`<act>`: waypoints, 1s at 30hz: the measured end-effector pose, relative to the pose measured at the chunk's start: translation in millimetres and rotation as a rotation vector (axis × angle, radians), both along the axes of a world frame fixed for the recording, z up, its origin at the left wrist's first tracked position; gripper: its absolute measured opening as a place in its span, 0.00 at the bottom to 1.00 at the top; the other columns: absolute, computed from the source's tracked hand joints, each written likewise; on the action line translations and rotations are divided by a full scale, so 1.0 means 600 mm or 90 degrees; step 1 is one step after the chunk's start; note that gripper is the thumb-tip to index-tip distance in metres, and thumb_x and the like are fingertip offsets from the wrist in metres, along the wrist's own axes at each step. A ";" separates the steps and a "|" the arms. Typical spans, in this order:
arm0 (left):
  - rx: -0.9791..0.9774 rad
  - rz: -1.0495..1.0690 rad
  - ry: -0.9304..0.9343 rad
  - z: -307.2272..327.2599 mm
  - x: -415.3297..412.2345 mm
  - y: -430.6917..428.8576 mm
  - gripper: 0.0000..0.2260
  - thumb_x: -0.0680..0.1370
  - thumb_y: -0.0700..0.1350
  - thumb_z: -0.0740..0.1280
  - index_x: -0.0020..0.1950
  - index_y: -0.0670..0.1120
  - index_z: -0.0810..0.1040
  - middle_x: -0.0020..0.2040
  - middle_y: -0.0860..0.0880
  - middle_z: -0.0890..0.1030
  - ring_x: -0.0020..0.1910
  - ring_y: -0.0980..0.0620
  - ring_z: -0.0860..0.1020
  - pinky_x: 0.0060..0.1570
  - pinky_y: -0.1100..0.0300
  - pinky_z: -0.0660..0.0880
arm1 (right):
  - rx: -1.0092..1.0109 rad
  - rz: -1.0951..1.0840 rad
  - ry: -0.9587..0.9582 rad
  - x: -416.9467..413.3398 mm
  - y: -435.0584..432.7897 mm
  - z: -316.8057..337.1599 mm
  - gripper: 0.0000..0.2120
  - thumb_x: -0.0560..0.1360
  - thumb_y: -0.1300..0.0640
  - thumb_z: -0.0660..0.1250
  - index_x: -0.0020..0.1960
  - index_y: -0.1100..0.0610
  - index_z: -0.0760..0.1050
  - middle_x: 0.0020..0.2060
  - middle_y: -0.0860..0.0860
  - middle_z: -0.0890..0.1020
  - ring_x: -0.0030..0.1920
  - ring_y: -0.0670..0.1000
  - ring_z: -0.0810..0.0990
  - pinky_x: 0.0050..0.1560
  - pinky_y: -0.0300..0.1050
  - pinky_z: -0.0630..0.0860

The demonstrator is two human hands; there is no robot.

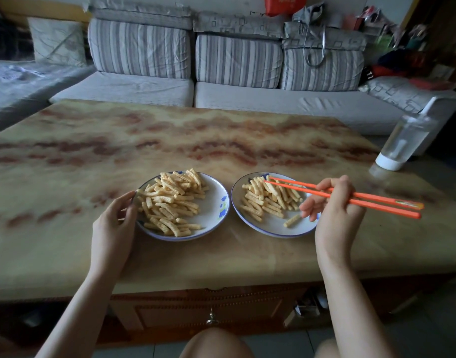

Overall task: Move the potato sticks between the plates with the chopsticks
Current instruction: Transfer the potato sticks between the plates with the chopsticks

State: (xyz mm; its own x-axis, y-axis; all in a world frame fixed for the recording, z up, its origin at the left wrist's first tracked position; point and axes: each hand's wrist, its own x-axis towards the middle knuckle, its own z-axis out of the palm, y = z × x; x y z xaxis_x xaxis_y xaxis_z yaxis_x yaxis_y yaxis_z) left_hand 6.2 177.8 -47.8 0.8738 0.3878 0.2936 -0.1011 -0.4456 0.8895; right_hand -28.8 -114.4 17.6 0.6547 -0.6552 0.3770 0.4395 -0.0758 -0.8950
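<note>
Two white plates with blue flowers stand side by side on the marbled table. The left plate point(216, 208) carries a big heap of ridged potato sticks point(172, 200). The right plate point(273, 226) has a smaller pile point(268, 198) and one stick lying apart near its front rim. My left hand point(115, 220) rests against the left plate's left rim, fingers curled on the edge. My right hand point(335, 205) grips a pair of orange chopsticks point(294, 186). Their tips hover over the far side of the right pile, slightly apart, with nothing between them.
A clear water bottle point(405, 140) with a white base stands at the table's right edge. A grey striped sofa point(237, 60) runs behind the table point(170, 140). The table's front edge and a drawer point(211, 311) lie close to my knees.
</note>
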 end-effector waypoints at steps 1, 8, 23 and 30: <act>0.001 0.001 0.000 0.000 0.000 0.000 0.13 0.79 0.45 0.63 0.63 0.48 0.78 0.49 0.54 0.78 0.49 0.57 0.76 0.47 0.63 0.68 | -0.004 0.025 -0.008 -0.003 0.007 0.002 0.19 0.83 0.57 0.50 0.35 0.58 0.68 0.18 0.53 0.73 0.19 0.52 0.70 0.20 0.37 0.63; 0.000 0.003 0.007 -0.002 0.000 0.003 0.13 0.79 0.45 0.63 0.63 0.48 0.78 0.49 0.54 0.79 0.49 0.59 0.76 0.42 0.69 0.67 | -0.070 0.326 0.081 -0.004 0.069 -0.014 0.21 0.83 0.54 0.49 0.36 0.60 0.69 0.18 0.55 0.73 0.18 0.53 0.70 0.22 0.40 0.64; -0.001 0.007 0.002 0.000 0.001 0.001 0.12 0.79 0.46 0.63 0.62 0.48 0.79 0.49 0.54 0.78 0.48 0.58 0.76 0.43 0.68 0.67 | -0.067 0.332 0.131 -0.001 0.077 -0.017 0.21 0.83 0.53 0.50 0.35 0.60 0.68 0.18 0.57 0.73 0.18 0.52 0.71 0.22 0.40 0.65; -0.002 0.006 0.005 -0.002 0.001 0.003 0.12 0.79 0.47 0.63 0.62 0.49 0.79 0.48 0.54 0.79 0.48 0.59 0.76 0.40 0.74 0.67 | 0.019 0.140 0.046 0.001 0.021 0.004 0.20 0.83 0.55 0.49 0.35 0.59 0.67 0.17 0.55 0.72 0.17 0.51 0.70 0.20 0.36 0.62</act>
State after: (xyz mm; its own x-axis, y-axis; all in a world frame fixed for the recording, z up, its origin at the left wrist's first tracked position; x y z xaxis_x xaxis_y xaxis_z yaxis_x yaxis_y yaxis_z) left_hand 6.9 179.6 -49.3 0.8728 0.3964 0.2848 -0.0897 -0.4434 0.8918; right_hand -28.5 -101.5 20.1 0.8075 -0.5038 0.3069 0.3775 0.0415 -0.9251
